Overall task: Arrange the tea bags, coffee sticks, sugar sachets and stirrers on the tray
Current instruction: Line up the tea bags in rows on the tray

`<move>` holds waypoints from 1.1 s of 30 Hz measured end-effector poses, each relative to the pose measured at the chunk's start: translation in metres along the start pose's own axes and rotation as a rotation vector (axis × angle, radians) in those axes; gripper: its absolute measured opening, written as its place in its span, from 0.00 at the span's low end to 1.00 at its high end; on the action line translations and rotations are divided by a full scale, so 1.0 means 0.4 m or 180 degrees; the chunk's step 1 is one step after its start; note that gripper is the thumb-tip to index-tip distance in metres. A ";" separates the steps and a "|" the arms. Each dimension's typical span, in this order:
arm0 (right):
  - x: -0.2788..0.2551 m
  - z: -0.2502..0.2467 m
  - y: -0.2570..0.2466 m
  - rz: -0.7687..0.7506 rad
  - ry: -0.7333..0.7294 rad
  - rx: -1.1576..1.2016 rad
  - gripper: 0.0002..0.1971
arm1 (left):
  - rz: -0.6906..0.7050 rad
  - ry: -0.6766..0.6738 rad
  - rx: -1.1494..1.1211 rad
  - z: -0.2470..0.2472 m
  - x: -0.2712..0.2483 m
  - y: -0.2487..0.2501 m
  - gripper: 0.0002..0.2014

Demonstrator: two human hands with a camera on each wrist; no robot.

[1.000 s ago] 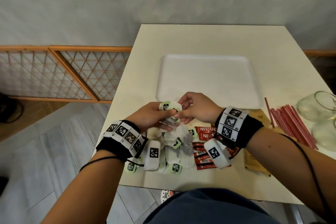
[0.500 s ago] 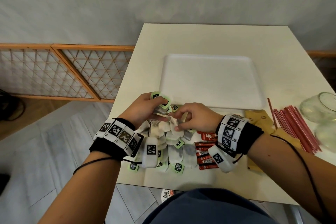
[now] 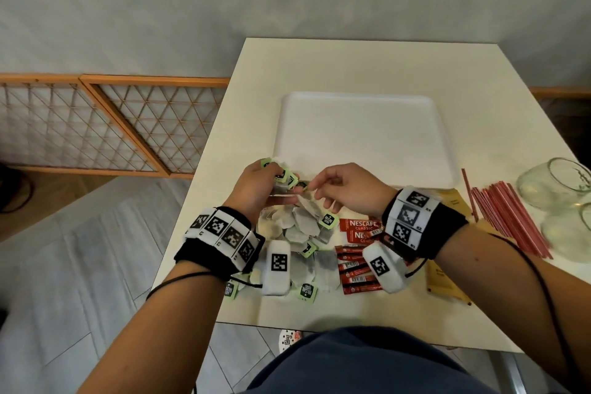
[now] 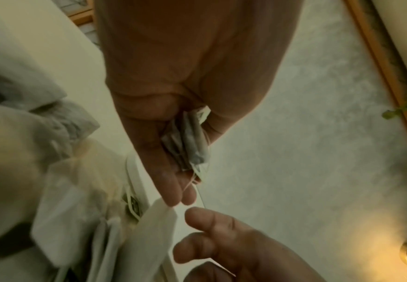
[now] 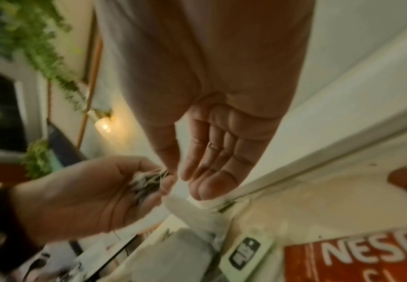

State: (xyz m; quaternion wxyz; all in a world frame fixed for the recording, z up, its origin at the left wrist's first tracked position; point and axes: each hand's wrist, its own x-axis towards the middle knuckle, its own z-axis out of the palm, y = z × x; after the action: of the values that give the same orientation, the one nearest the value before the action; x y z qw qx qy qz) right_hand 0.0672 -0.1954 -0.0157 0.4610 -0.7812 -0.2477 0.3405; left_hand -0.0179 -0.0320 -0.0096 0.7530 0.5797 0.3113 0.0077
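Observation:
My left hand (image 3: 278, 179) grips a bundle of tea bags (image 3: 281, 174) with green tags, just in front of the white tray (image 3: 361, 99). In the left wrist view the bundle (image 4: 190, 145) is clamped between thumb and fingers. My right hand (image 3: 308, 187) pinches the top of one more tea bag (image 3: 305, 206), held against the left thumb. That bag (image 5: 192, 215) hangs under the right fingertips (image 5: 205, 190). Below both hands lies a loose pile of tea bags (image 3: 300, 230). Red coffee sticks (image 3: 355, 272) lie to its right.
Brown sugar sachets (image 3: 444, 281) lie partly under my right forearm. Red stirrers (image 3: 511, 217) are spread at the right, next to overturned glasses (image 3: 556, 189). The table's left edge (image 3: 192, 195) drops to the floor beside a wooden lattice screen (image 3: 112, 125).
The hands went down into the pile half a second ago. Now the right hand has lifted one tea bag up to the bundle in the left hand.

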 end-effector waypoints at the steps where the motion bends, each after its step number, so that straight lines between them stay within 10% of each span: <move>1: -0.002 0.006 0.001 -0.0011 -0.0003 -0.0312 0.08 | 0.0017 0.0045 0.0010 0.001 0.000 0.002 0.07; 5: -0.007 0.035 0.009 -0.0110 -0.0056 -0.1374 0.28 | 0.0023 -0.0071 0.0065 0.012 -0.003 0.010 0.06; 9: 0.010 0.030 0.025 -0.0299 0.0054 -0.1888 0.13 | 0.0023 -0.0052 0.0030 0.009 0.002 0.008 0.07; 13: 0.011 -0.031 -0.004 -0.0035 -0.0098 -0.0824 0.04 | 0.0148 0.0085 0.0166 -0.017 0.014 -0.007 0.11; 17: 0.014 -0.041 -0.023 0.0025 -0.0173 0.0287 0.03 | -0.0308 -0.0766 0.0030 0.010 -0.001 -0.022 0.15; 22: 0.008 -0.030 0.020 0.0059 -0.0119 -0.0313 0.09 | -0.0073 -0.0571 0.0716 0.015 0.012 -0.041 0.15; 27: -0.001 -0.009 0.061 -0.0360 -0.0727 -0.2588 0.21 | 0.0201 -0.0186 0.0890 0.000 0.034 -0.036 0.14; 33: 0.020 -0.012 0.043 -0.0094 -0.0796 -0.2848 0.22 | 0.0361 -0.0372 0.1313 0.010 0.038 -0.024 0.09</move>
State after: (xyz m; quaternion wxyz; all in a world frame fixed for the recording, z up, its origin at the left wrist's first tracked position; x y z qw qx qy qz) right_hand 0.0774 -0.2003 -0.0318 0.0501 -0.8526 -0.4351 0.2851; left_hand -0.0071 -0.0331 -0.0245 0.6336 0.7375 0.2290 -0.0474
